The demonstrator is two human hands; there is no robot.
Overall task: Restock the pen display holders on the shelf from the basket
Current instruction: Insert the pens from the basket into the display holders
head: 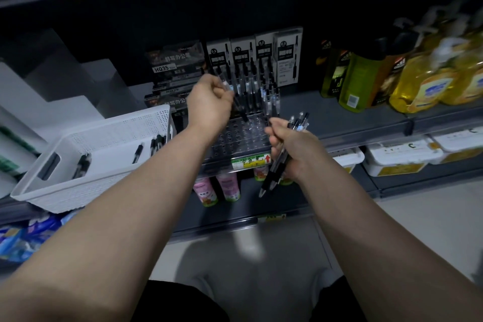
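Observation:
A clear pen display holder (243, 138) with rows of holes stands on the shelf, its back rows filled with upright pens (257, 81). My left hand (209, 104) is over the holder, pinching a single pen (239, 108) that points tip-down at the holes. My right hand (290, 149) is just right of the holder, gripping a bundle of pens (277, 167) with black grips. A white perforated basket (52, 191) sits on the shelf to the left, with several pens (83, 165) lying inside.
Boxes of pens (177, 68) stand behind and left of the holder. Yellow and green bottles (423, 86) fill the shelf to the right. Pink bottles (230, 187) and white tubs (397, 159) sit on the lower shelf. Grey floor lies below.

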